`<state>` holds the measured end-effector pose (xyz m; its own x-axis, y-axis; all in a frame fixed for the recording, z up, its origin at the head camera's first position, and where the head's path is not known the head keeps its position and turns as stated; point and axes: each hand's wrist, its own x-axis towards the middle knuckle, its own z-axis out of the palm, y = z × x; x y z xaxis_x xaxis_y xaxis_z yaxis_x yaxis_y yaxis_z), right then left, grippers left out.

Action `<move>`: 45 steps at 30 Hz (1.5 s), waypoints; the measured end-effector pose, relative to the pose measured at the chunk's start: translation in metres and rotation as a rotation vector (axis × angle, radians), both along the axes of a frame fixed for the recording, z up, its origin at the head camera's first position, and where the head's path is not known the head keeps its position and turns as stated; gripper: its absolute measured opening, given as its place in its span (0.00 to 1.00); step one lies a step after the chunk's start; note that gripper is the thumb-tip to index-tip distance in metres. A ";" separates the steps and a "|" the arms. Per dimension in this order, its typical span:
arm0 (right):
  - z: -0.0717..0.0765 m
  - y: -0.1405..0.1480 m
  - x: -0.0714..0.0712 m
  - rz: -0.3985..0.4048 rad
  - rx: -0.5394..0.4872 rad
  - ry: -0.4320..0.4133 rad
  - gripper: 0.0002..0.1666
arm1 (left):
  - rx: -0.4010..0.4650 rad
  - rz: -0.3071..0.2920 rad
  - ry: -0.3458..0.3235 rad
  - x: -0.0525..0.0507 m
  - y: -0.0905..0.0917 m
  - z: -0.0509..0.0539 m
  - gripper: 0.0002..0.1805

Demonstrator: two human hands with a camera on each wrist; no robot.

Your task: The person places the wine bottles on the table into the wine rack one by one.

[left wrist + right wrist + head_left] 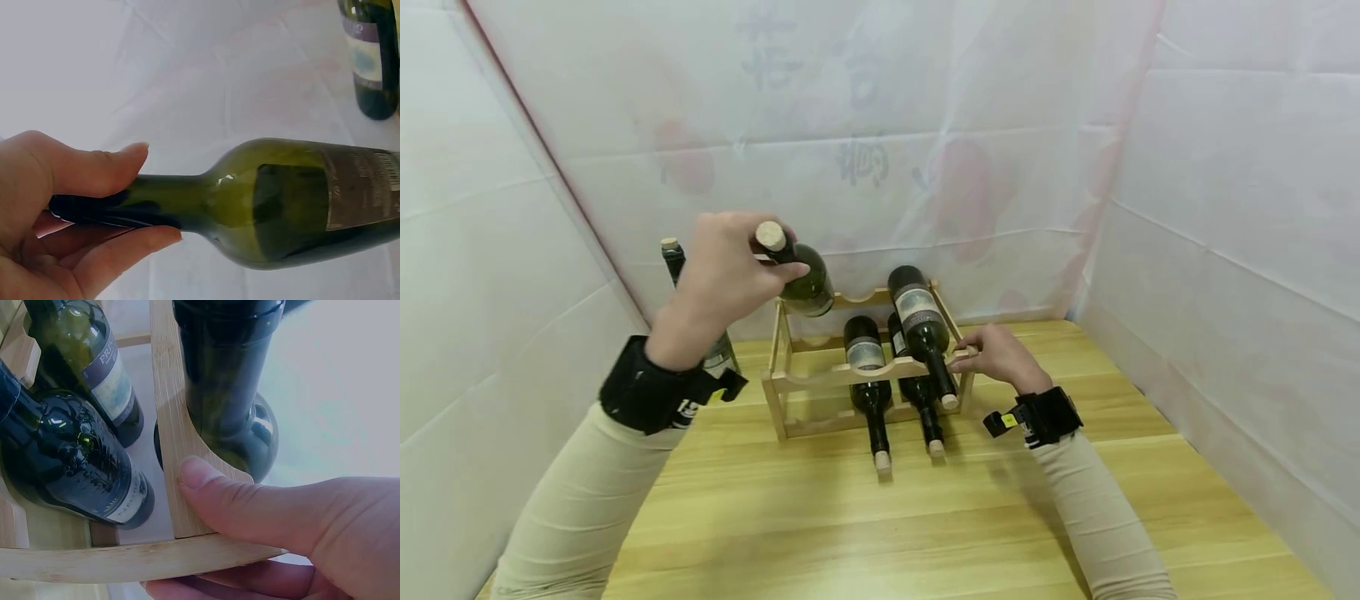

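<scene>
My left hand (722, 262) grips a green wine bottle (808, 283) by its neck, above the left end of a wooden wine rack (820, 381). In the left wrist view, thumb and fingers wrap the neck of this bottle (275, 200). My right hand (1000, 358) holds the rack's right front corner, its thumb pressed on the top front rail (181, 444). One wine bottle (917, 308) lies on the rack's upper tier at the right. On the lower tier lie two more, a left bottle (868, 383) and a right bottle (921, 400), corks facing me.
Another corked bottle (721, 354) stands upright on the table left of the rack, partly behind my left forearm. The wooden table (880, 533) stretches in front of the rack. White sheeting (880, 108) hangs behind and along both sides.
</scene>
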<state>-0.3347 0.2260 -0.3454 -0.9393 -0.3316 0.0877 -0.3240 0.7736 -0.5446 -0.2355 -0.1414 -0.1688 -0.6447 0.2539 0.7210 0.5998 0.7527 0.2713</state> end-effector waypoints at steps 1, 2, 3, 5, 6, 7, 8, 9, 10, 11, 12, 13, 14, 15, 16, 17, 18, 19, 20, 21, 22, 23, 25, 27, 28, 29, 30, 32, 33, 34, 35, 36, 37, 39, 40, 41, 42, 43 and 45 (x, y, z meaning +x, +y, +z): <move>0.000 0.000 0.000 0.001 -0.001 0.003 0.21 | -0.001 -0.008 0.010 -0.005 0.004 -0.004 0.09; -0.001 -0.001 0.000 0.000 -0.003 0.008 0.20 | -0.002 -0.013 0.017 -0.009 0.007 -0.008 0.09; -0.001 -0.001 0.001 -0.001 -0.003 0.011 0.19 | -0.003 -0.013 0.017 -0.013 0.011 -0.012 0.09; -0.002 -0.002 0.002 -0.001 -0.001 0.014 0.19 | 0.002 -0.009 0.009 -0.021 0.018 -0.020 0.10; -0.003 -0.002 0.002 -0.003 -0.002 0.012 0.19 | 0.009 -0.012 -0.003 -0.025 0.021 -0.025 0.10; -0.004 -0.003 0.002 0.001 -0.001 0.012 0.19 | 0.017 -0.014 -0.014 -0.028 0.023 -0.029 0.10; -0.004 -0.004 0.003 0.002 0.000 0.013 0.19 | 0.025 -0.012 -0.020 -0.032 0.026 -0.034 0.09; -0.005 -0.004 0.002 0.002 -0.001 0.013 0.20 | 0.034 -0.012 -0.020 -0.036 0.027 -0.038 0.10; -0.005 -0.005 0.002 0.009 -0.001 0.016 0.20 | 0.043 -0.012 -0.018 -0.040 0.029 -0.043 0.10; -0.005 -0.005 0.002 0.009 -0.003 0.019 0.20 | 0.051 -0.016 -0.013 -0.044 0.031 -0.047 0.10; -0.004 -0.005 0.002 0.010 -0.006 0.020 0.20 | 0.061 -0.020 -0.006 -0.048 0.032 -0.051 0.10; -0.004 -0.005 0.002 0.011 -0.006 0.023 0.20 | 0.073 -0.025 0.007 -0.052 0.034 -0.054 0.11; -0.004 -0.005 0.002 0.010 -0.007 0.026 0.20 | 0.080 -0.028 0.021 -0.055 0.036 -0.057 0.12; -0.003 -0.005 0.002 0.010 -0.005 0.028 0.20 | 0.084 -0.031 0.035 -0.058 0.037 -0.060 0.12; -0.002 -0.004 0.002 0.013 -0.002 0.031 0.20 | 0.085 -0.032 0.047 -0.060 0.039 -0.062 0.12; -0.001 -0.004 0.002 0.010 -0.004 0.027 0.20 | 0.084 -0.033 0.059 -0.061 0.040 -0.064 0.12; -0.001 -0.004 0.002 0.009 -0.004 0.027 0.20 | 0.085 -0.032 0.074 -0.063 0.042 -0.065 0.12; 0.000 -0.004 0.002 0.009 -0.002 0.030 0.20 | 0.079 -0.029 0.088 -0.064 0.044 -0.066 0.12; 0.000 -0.003 0.002 0.010 -0.001 0.033 0.19 | 0.072 -0.033 0.094 -0.065 0.046 -0.067 0.12; 0.001 -0.003 0.002 0.008 -0.001 0.034 0.19 | 0.069 -0.036 0.099 -0.066 0.048 -0.068 0.12; 0.001 -0.003 0.002 0.008 -0.002 0.037 0.19 | 0.066 -0.043 0.101 -0.066 0.050 -0.069 0.12; 0.001 -0.003 0.002 0.004 -0.005 0.036 0.19 | 0.062 -0.050 0.106 -0.067 0.052 -0.070 0.12; 0.000 -0.004 0.002 0.002 -0.003 0.037 0.20 | 0.050 -0.062 0.109 -0.069 0.054 -0.074 0.12; -0.001 -0.005 0.001 0.001 -0.004 0.031 0.20 | 0.037 -0.070 0.113 -0.069 0.056 -0.079 0.12; -0.001 -0.006 0.001 0.002 -0.004 0.028 0.21 | 0.026 -0.070 0.114 -0.070 0.056 -0.082 0.12; -0.002 -0.006 0.000 0.003 -0.005 0.026 0.21 | 0.010 -0.063 0.114 -0.070 0.057 -0.085 0.12; -0.002 -0.006 0.000 0.007 -0.003 0.025 0.21 | -0.004 -0.059 0.111 -0.069 0.057 -0.087 0.12; -0.001 -0.006 0.000 0.006 -0.005 0.023 0.21 | -0.034 -0.055 0.101 -0.068 0.058 -0.092 0.12; -0.001 -0.006 0.000 0.009 -0.002 0.024 0.21 | -0.053 -0.053 0.099 -0.066 0.058 -0.093 0.11; 0.000 -0.006 0.000 0.009 -0.003 0.025 0.21 | -0.075 -0.052 0.095 -0.064 0.058 -0.095 0.11; 0.001 -0.006 0.000 0.013 0.000 0.028 0.21 | -0.099 -0.054 0.096 -0.063 0.059 -0.096 0.10; 0.002 -0.006 0.000 0.013 0.003 0.027 0.21 | -0.121 -0.064 0.093 -0.062 0.060 -0.097 0.09; 0.002 -0.005 -0.001 0.011 0.004 0.028 0.21 | -0.147 -0.069 0.092 -0.061 0.061 -0.099 0.08; 0.003 -0.004 -0.001 0.010 0.010 0.030 0.22 | -0.201 -0.079 0.096 -0.059 0.064 -0.101 0.07; 0.004 -0.004 -0.001 0.009 0.009 0.030 0.22 | -0.227 -0.080 0.096 -0.058 0.066 -0.102 0.06; 0.004 -0.003 -0.001 0.008 0.012 0.029 0.22 | -0.246 -0.083 0.093 -0.057 0.068 -0.104 0.06; 0.004 -0.003 -0.001 0.005 0.011 0.026 0.22 | -0.263 -0.088 0.082 -0.056 0.069 -0.106 0.06; 0.004 -0.003 -0.001 0.003 0.010 0.024 0.22 | -0.278 -0.091 0.075 -0.055 0.070 -0.107 0.06; 0.004 -0.003 -0.002 0.003 0.009 0.019 0.22 | -0.312 -0.096 0.067 -0.053 0.072 -0.112 0.08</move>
<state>-0.3363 0.2229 -0.3419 -0.9364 -0.3354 0.1028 -0.3368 0.7777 -0.5308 -0.2881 -0.0698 -0.2813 -0.5610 0.5261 0.6391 0.6806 0.7326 -0.0056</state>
